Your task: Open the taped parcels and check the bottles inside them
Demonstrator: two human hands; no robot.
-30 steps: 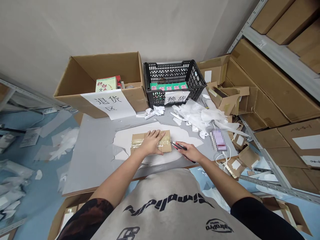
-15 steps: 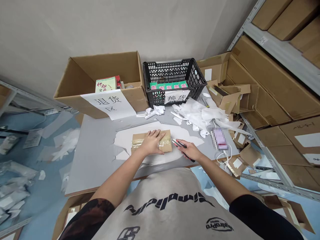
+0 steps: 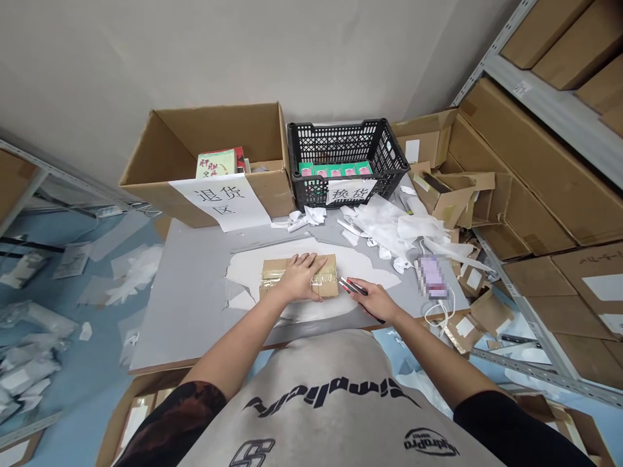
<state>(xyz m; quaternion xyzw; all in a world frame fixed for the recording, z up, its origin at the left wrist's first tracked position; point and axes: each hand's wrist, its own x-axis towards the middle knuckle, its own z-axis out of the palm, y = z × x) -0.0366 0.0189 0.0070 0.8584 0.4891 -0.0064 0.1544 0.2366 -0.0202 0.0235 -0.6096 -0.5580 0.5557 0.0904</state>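
Left hand (image 3: 299, 275) open and palm down, fingers spread across a small brown kraft-paper parcel (image 3: 273, 274). Parcel on a torn white sheet (image 3: 253, 272), near the middle of a grey board tabletop (image 3: 180, 292), closer to the front edge than the back. Right hand (image 3: 372, 300) closed around a slim black-and-red tool (image 3: 353, 286), probably a box cutter, its tip just beside the parcel's right end. Clear tape in place around the parcel, with no cut or opening visible; underside and the part beneath the left hand hidden.

Counts: one parcel; one tool; one open cardboard carton (image 3: 219, 123) at the back-left corner, holding a green-covered book (image 3: 217, 163); one black plastic crate (image 3: 341, 123) at the back edge, with five green-and-pink packets (image 3: 335, 169) in a row; two white paper signs, one on each container. White wrapping scraps (image 3: 384, 224) in a loose, uncountable heap toward the right edge.
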